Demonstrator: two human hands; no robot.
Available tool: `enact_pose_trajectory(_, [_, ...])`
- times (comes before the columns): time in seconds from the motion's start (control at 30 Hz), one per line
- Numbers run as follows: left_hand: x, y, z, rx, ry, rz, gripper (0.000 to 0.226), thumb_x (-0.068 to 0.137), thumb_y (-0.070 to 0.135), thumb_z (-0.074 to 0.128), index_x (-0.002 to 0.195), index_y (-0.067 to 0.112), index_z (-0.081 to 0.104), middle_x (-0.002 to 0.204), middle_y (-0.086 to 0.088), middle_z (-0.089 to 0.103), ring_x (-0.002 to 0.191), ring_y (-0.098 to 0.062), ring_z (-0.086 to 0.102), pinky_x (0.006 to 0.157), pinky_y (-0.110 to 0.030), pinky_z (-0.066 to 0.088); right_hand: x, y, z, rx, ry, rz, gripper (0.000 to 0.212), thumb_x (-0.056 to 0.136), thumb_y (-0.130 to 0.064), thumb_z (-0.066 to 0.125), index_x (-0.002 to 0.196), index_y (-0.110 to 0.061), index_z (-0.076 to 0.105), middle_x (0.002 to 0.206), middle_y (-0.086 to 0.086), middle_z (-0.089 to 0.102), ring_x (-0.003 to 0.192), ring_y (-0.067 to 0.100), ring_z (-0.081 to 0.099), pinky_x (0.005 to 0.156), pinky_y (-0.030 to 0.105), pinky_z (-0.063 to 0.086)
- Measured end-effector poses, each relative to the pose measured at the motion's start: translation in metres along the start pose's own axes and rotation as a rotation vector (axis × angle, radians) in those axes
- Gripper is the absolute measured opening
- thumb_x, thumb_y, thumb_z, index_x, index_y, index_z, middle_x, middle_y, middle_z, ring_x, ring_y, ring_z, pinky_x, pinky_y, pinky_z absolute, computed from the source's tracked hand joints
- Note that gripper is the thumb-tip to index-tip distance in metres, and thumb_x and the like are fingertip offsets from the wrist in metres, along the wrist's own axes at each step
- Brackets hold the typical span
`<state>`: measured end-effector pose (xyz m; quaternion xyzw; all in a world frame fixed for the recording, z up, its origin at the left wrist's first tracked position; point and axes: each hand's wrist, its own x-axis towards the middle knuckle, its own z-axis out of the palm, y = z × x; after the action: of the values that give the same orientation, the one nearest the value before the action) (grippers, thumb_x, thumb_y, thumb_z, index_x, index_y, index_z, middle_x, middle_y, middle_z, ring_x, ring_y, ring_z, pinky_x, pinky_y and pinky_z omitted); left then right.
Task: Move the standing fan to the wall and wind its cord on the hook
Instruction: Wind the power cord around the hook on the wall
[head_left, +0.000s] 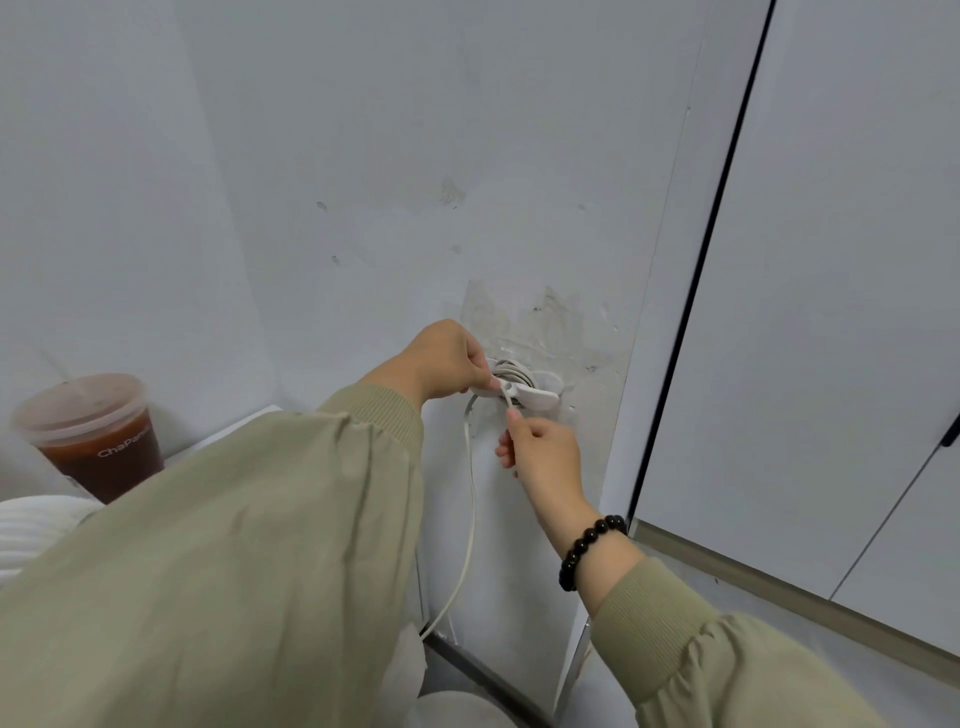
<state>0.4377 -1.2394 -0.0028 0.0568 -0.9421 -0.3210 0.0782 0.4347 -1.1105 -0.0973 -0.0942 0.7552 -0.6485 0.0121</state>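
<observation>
A white hook (537, 397) is stuck low on the grey wall, with several turns of the white cord (470, 514) wound round it. My left hand (447, 358) pinches the cord at the hook's left end. My right hand (543, 452), just below the hook, pinches a stretch of cord that runs up to it. The rest of the cord hangs down the wall toward the floor. A white ribbed shape (31, 525) at the left edge may be the fan; most of it is hidden by my left sleeve.
A lidded plastic cup of dark drink (98, 441) stands on a white ledge at the left. White cabinet doors (810, 312) with a dark gap fill the right side. The wall around the hook shows tape residue.
</observation>
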Motion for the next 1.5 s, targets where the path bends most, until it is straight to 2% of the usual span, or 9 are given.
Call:
enact_pose_trajectory(0.1, [0.002,-0.001,0.002,0.036,0.016,0.015,0.015,0.073,0.018,0.079,0.071,0.006,0.07,0.055,0.002,0.053,0.054,-0.008,0.046,0.048,-0.016,0.035,0.004,-0.002,0.0,0.133,-0.005,0.06,0.034,0.096,-0.019,0.049,0.065,-0.013,0.061,0.064,0.002,0.06,0.054,0.013,0.051,0.055,0.021,0.041])
enact_pose_trajectory(0.2, [0.004,-0.002,0.005,0.051,0.052,0.037,0.018,0.072,0.017,0.079,0.073,0.002,0.071,0.056,0.002,0.053,0.057,-0.01,0.046,0.054,-0.021,0.037,0.005,-0.008,0.007,0.198,-0.043,0.13,0.035,0.097,-0.018,0.045,0.066,-0.014,0.058,0.056,0.002,0.047,0.049,0.014,0.04,0.048,0.022,0.033])
enact_pose_trajectory(0.4, [0.007,-0.003,0.009,0.145,0.107,0.071,0.019,0.072,0.021,0.078,0.072,0.005,0.068,0.06,0.004,0.051,0.059,-0.011,0.045,0.055,-0.023,0.036,0.007,-0.003,0.01,0.032,-0.046,0.009,0.044,0.096,-0.03,0.046,0.054,-0.016,0.051,0.051,0.002,0.042,0.046,0.014,0.035,0.048,0.024,0.028])
enact_pose_trajectory(0.5, [0.01,-0.004,0.007,0.172,0.139,0.078,0.023,0.068,0.026,0.081,0.074,0.015,0.063,0.067,0.009,0.049,0.063,-0.007,0.044,0.06,-0.025,0.036,0.011,-0.003,0.009,0.084,-0.108,0.046,0.047,0.098,-0.029,0.043,0.054,-0.014,0.05,0.044,-0.001,0.042,0.038,0.01,0.034,0.043,0.02,0.027])
enact_pose_trajectory(0.73, [0.013,-0.006,0.006,0.174,0.079,0.073,0.027,0.065,0.026,0.084,0.078,0.009,0.067,0.069,0.002,0.055,0.067,-0.014,0.048,0.064,-0.028,0.04,0.019,-0.005,0.001,0.166,-0.266,0.139,0.045,0.101,-0.021,0.038,0.059,-0.008,0.05,0.046,0.005,0.04,0.031,0.009,0.034,0.034,0.014,0.026])
enact_pose_trajectory(0.9, [0.013,-0.005,0.006,0.212,0.064,0.07,0.027,0.067,0.028,0.082,0.081,0.01,0.069,0.069,0.005,0.053,0.07,-0.013,0.049,0.067,-0.028,0.042,0.022,-0.002,0.011,0.196,-0.138,0.224,0.04,0.1,-0.022,0.041,0.062,-0.009,0.049,0.051,0.007,0.042,0.042,0.017,0.036,0.043,0.022,0.031])
enact_pose_trajectory(1.13, [0.013,-0.002,0.008,0.33,0.091,0.117,0.025,0.074,0.032,0.076,0.087,0.011,0.069,0.074,0.004,0.053,0.077,-0.016,0.05,0.07,-0.027,0.042,0.028,0.007,0.032,0.152,0.09,0.145,0.034,0.096,-0.023,0.046,0.062,-0.022,0.051,0.059,-0.003,0.051,0.057,0.016,0.049,0.06,0.032,0.042])
enact_pose_trajectory(1.37, [0.009,0.005,0.013,0.449,0.109,0.078,0.019,0.078,0.032,0.068,0.073,0.018,0.056,0.065,0.008,0.046,0.076,-0.019,0.05,0.064,-0.026,0.035,0.022,0.002,0.023,0.316,-0.038,0.215,0.035,0.097,-0.026,0.044,0.068,-0.011,0.053,0.053,0.004,0.05,0.042,0.015,0.043,0.038,0.022,0.035])
enact_pose_trajectory(1.5, [0.009,0.011,0.015,0.472,0.097,0.02,0.016,0.078,0.03,0.066,0.073,0.016,0.058,0.068,0.003,0.051,0.078,-0.023,0.054,0.064,-0.026,0.038,0.017,0.013,-0.006,0.1,-0.073,0.051,0.033,0.093,-0.028,0.053,0.067,-0.009,0.062,0.055,0.004,0.056,0.047,0.014,0.048,0.043,0.024,0.04])
